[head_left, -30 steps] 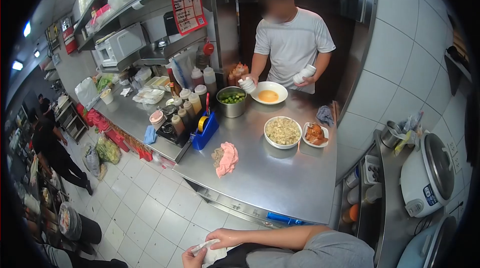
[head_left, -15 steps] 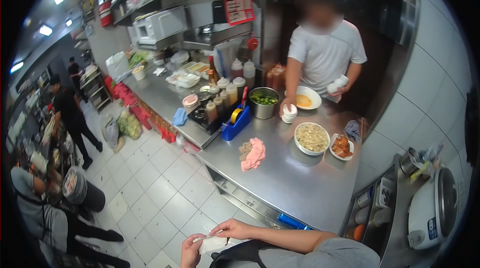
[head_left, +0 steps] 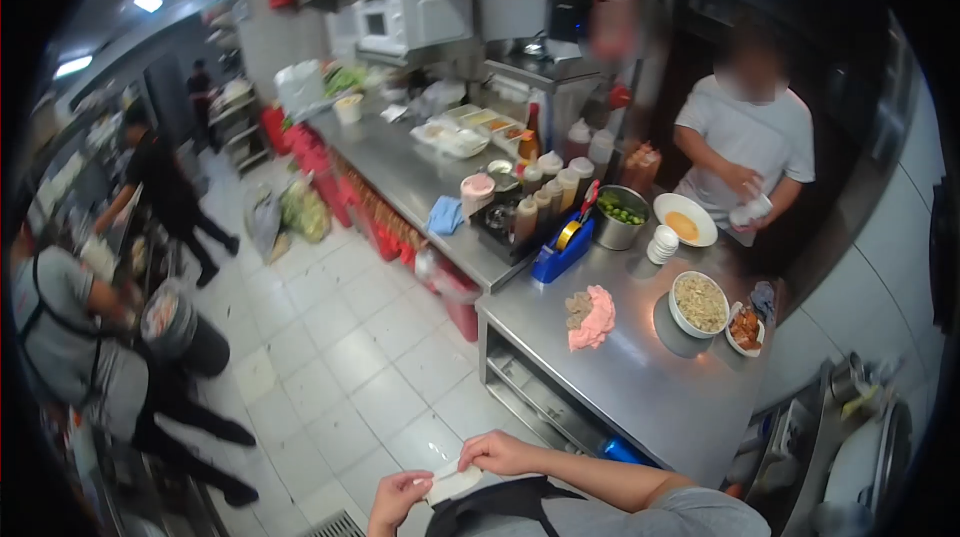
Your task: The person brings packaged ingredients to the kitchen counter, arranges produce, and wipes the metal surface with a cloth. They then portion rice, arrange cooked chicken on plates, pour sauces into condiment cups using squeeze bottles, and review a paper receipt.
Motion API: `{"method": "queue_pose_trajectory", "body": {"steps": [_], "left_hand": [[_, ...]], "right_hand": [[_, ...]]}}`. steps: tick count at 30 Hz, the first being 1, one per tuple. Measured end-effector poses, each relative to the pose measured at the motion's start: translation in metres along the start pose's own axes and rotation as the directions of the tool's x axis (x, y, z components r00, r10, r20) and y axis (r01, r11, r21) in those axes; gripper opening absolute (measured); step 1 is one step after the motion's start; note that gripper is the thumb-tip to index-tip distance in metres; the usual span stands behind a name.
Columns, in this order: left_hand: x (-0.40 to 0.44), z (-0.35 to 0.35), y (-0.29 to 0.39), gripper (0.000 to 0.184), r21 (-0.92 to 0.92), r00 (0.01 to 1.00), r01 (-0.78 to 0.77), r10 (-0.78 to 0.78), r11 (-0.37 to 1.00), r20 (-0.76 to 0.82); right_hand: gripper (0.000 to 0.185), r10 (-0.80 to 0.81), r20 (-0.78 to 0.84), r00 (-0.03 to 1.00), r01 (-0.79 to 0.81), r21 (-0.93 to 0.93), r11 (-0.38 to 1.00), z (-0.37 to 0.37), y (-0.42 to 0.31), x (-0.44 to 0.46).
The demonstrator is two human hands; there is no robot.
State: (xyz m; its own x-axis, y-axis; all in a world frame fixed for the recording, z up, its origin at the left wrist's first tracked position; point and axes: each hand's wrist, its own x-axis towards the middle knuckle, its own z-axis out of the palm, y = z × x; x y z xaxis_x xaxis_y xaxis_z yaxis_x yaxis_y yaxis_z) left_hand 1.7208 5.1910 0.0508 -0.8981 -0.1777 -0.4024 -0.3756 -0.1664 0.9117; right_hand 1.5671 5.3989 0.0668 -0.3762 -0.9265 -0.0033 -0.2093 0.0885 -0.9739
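Low in the view, just in front of my dark apron (head_left: 505, 507), my two hands hold a flat white piece (head_left: 456, 484), like paper or thin cloth; I cannot make out which. My left hand (head_left: 400, 499) pinches its left end. My right hand (head_left: 497, 454), fingers bent down, grips the upper right edge. Beyond them, on the steel table (head_left: 640, 377), lie a pink cloth and a greyish-brown cloth bunched together (head_left: 590, 317). Across that table a person in a white shirt (head_left: 750, 137) holds white cups or small bowls close to the body.
On the table are a bowl of pale shredded food (head_left: 699, 303), a dish of reddish food (head_left: 744, 329), a white bowl of orange liquid (head_left: 684, 220), stacked white cups (head_left: 662, 245), a pot of green vegetables (head_left: 620, 219) and a blue tape dispenser (head_left: 563, 249). A bin (head_left: 190, 332) stands left.
My view has swung left, shifting the scene rightward. The person opposite has let go of the stacked cups on the table and drawn that hand back to the body. My hands still grip the white piece.
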Motion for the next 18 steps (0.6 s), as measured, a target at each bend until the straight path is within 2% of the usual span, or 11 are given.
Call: {"method": "queue_pose_trajectory", "body": {"steps": [2, 3, 4, 5, 6, 9, 12, 13, 15, 17, 18], "left_hand": [[0.025, -0.042, -0.009, 0.028, 0.104, 1.000, -0.010, 0.012, 0.995, -0.018], [0.040, -0.065, -0.009, 0.024, 0.259, 0.998, -0.057, 0.049, 0.964, 0.037], [0.043, -0.074, 0.008, 0.032, 0.224, 0.998, -0.027, 0.012, 0.974, 0.069], [0.044, -0.085, 0.025, 0.040, 0.189, 0.996, 0.013, -0.030, 0.982, 0.088], [0.055, -0.100, 0.035, 0.040, 0.218, 0.997, 0.001, -0.019, 0.976, 0.079], [0.095, -0.164, 0.032, 0.042, 0.251, 1.000, -0.010, 0.005, 0.968, 0.019], [0.134, -0.201, 0.046, 0.043, 0.243, 0.998, -0.009, 0.022, 0.970, -0.052], [0.150, -0.207, 0.048, 0.043, 0.237, 0.997, -0.015, 0.032, 0.971, -0.068], [0.191, -0.211, 0.048, 0.042, 0.139, 0.995, 0.015, -0.001, 0.990, -0.099], [0.229, -0.200, 0.038, 0.042, 0.030, 0.989, 0.060, -0.056, 0.998, -0.137], [0.251, -0.186, 0.031, 0.031, -0.068, 0.993, 0.029, -0.037, 0.997, -0.114]], "right_hand": [[0.024, -0.142, -0.011, 0.990, 0.142, -0.043, 0.989, 0.007, 0.013, 0.032], [0.023, -0.154, -0.007, 0.988, 0.154, -0.031, 0.988, 0.009, 0.008, 0.048], [0.020, -0.189, -0.041, 0.981, 0.187, -0.045, 0.981, 0.014, 0.008, 0.064], [0.019, -0.072, -0.034, 0.997, 0.072, -0.001, 0.997, 0.011, -0.008, 0.075], [0.019, 0.037, -0.008, 0.999, -0.036, 0.052, 0.998, 0.008, -0.022, 0.086], [0.020, 0.132, -0.260, 0.957, -0.086, 0.182, 0.980, -0.009, -0.012, 0.105], [0.022, 0.187, -0.433, 0.882, -0.189, 0.040, 0.981, -0.032, -0.002, 0.091], [0.022, 0.237, -0.456, 0.858, -0.236, 0.061, 0.970, -0.036, 0.003, 0.084], [0.023, 0.327, -0.494, 0.806, -0.322, 0.097, 0.942, -0.050, 0.012, 0.070], [0.022, 0.370, -0.513, 0.774, -0.412, 0.036, 0.911, -0.066, 0.022, 0.063], [0.021, 0.398, -0.511, 0.762, -0.457, 0.010, 0.889, -0.071, 0.028, 0.059]]}}
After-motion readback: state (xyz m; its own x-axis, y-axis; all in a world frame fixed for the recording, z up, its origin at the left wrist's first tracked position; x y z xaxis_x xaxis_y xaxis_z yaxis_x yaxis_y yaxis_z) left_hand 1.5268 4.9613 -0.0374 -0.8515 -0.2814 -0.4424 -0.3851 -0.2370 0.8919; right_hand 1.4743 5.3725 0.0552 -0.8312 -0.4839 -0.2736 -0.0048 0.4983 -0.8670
